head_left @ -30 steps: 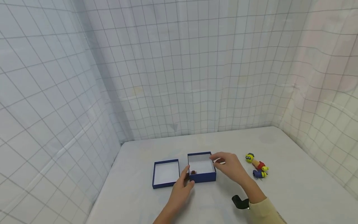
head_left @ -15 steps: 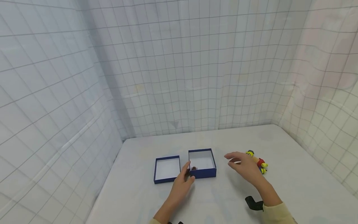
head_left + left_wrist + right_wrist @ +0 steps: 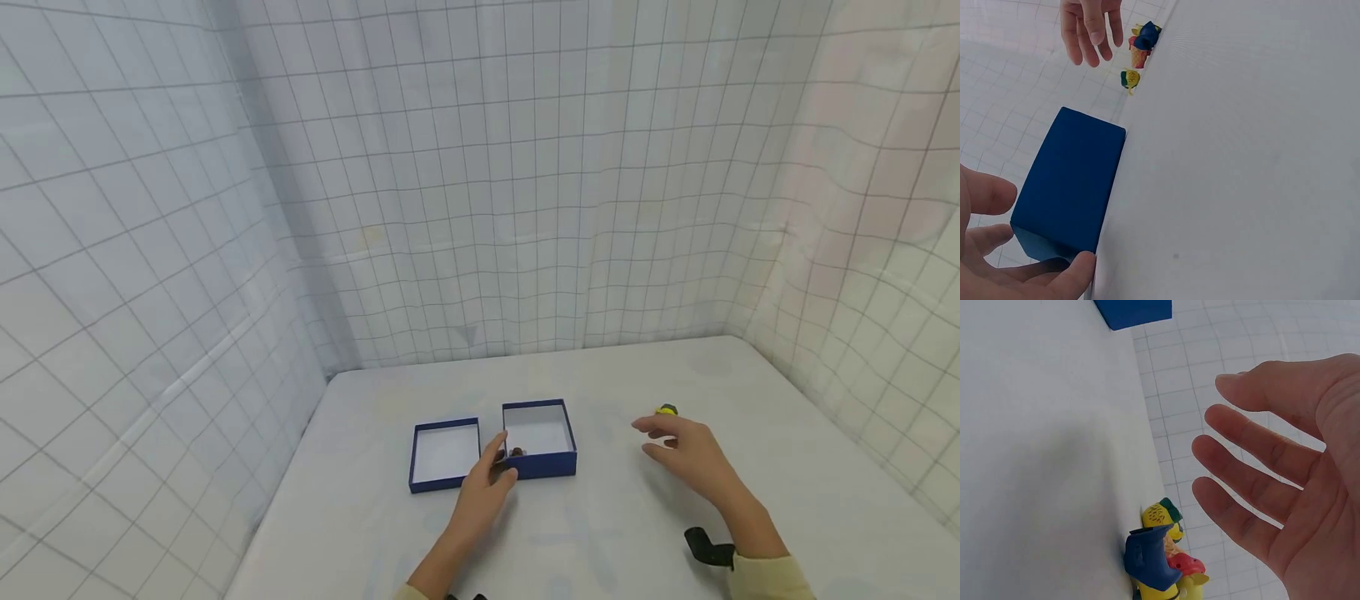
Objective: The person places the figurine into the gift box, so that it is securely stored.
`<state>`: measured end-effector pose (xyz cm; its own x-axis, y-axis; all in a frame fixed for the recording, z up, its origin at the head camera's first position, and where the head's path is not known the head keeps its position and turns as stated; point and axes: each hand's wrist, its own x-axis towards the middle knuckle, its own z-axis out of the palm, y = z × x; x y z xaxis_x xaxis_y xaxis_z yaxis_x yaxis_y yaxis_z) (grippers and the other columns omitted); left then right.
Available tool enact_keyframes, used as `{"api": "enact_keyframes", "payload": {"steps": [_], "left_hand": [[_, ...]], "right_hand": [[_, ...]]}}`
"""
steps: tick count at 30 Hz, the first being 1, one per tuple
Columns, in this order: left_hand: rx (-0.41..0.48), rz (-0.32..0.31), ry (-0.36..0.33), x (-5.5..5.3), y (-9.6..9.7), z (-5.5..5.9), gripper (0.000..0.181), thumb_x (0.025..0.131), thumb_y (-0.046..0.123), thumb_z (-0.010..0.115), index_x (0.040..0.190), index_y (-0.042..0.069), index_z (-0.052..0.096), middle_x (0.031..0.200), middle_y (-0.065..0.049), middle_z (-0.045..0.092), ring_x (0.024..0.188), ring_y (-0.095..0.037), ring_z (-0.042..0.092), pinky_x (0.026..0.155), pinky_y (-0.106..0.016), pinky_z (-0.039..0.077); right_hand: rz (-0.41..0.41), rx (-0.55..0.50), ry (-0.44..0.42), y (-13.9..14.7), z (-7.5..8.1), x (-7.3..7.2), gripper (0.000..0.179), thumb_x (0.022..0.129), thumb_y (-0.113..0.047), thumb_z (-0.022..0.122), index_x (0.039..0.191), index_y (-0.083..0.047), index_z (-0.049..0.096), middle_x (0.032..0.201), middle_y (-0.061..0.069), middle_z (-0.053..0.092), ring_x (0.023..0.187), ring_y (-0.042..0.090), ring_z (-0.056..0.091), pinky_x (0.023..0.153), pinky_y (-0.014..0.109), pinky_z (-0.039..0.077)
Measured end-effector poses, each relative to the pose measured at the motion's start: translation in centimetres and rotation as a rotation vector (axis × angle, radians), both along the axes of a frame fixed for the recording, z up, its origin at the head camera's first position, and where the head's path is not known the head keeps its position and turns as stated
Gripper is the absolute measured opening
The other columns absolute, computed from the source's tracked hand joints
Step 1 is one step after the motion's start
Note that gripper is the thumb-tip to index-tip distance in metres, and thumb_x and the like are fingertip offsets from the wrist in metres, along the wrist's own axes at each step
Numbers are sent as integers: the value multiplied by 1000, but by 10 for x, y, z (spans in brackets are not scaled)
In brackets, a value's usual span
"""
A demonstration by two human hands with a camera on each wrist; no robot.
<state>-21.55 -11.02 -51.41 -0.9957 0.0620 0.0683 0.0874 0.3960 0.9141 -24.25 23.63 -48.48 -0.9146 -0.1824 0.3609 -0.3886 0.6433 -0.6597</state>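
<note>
A blue box [image 3: 547, 463] with a white inside stands uncovered on the table, with a small brown thing [image 3: 517, 452] in its front left corner. My left hand [image 3: 480, 496] is at the box's left front corner, its fingers spread and touching the outside; in the left wrist view its fingertips lie about the blue box [image 3: 1072, 181]. My right hand [image 3: 693, 458] hovers above the table on the right, holding nothing, its fingers loosely bent. Below it lie small toy figures: a yellow one with a green cap [image 3: 1157, 515], a blue and yellow one [image 3: 1147, 559] and a red and yellow one [image 3: 1188, 565].
Left of the box lies its shallow blue-rimmed lid [image 3: 446, 454], white side up. White cloth with a grid pattern [image 3: 480, 208] hangs behind and at both sides of the white table [image 3: 375, 533].
My right hand has moved right, away from the box, to above the toys, which it now mostly hides in the head view. My left hand stays at the box corner.
</note>
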Motion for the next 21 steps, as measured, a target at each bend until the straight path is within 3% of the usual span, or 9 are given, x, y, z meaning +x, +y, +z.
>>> {"api": "enact_keyframes", "payload": {"steps": [7, 14, 21], "left_hand": [[35, -27, 34, 1, -2, 0, 56, 103, 21, 57, 155, 33, 40, 152, -16, 46, 134, -35, 50, 109, -54, 40], [82, -61, 45, 1, -3, -1, 55, 104, 19, 56, 155, 31, 40, 151, -18, 46, 133, -34, 51, 107, -48, 44], [111, -63, 45, 4, -5, 0, 55, 104, 18, 56, 155, 31, 40, 150, -18, 47, 133, -34, 51, 106, -47, 45]], "right_hand": [[-10, 25, -21, 18, -5, 2, 35, 88, -5, 77, 121, -14, 73, 118, 6, 72, 105, 28, 67, 84, 33, 58], [-30, 93, -82, 33, -2, 5, 37, 88, -9, 77, 124, -14, 72, 126, 9, 68, 107, 30, 67, 87, 46, 57], [-55, 147, -121, 37, -3, 6, 37, 87, -11, 79, 123, -12, 72, 123, 13, 68, 107, 33, 65, 89, 53, 54]]}}
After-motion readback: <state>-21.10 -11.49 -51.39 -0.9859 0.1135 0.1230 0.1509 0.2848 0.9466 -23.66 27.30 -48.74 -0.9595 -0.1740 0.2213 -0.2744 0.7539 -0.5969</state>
